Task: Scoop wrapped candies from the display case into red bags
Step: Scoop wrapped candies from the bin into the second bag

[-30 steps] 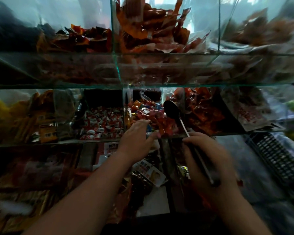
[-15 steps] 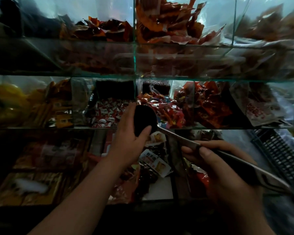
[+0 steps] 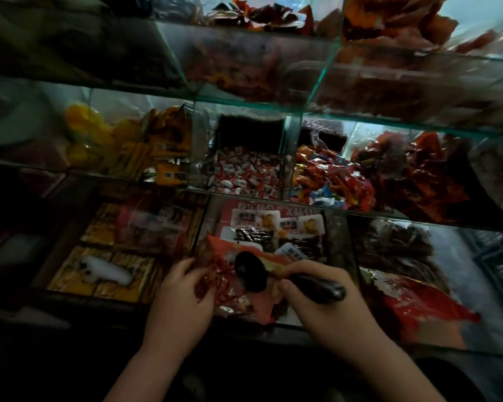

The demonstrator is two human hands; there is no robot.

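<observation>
Dim shop; looking down on a tiered glass display case point(image 3: 317, 91). Seeing red-and-white wrapped candies point(image 3: 247, 175) heaped in a middle-tier compartment, with mixed bright ones point(image 3: 328, 181) just right of them behind a glass divider. Holding a red bag point(image 3: 233, 300) low at the near edge of the case, over the bottom tier's packaged snacks point(image 3: 253, 236). Pinching the bag's left edge with the left hand point(image 3: 180, 297), fingers curled into the crinkled film. Gripping the dark handle of a scoop point(image 3: 250, 275) with the right hand point(image 3: 325, 306), fingers wrapped round it. Keeping the scoop's black bowl at the bag's mouth, touching or just above the film; too dim for telling which. Noting a red packet point(image 3: 418, 309) lying at right on the bottom tier.
</observation>
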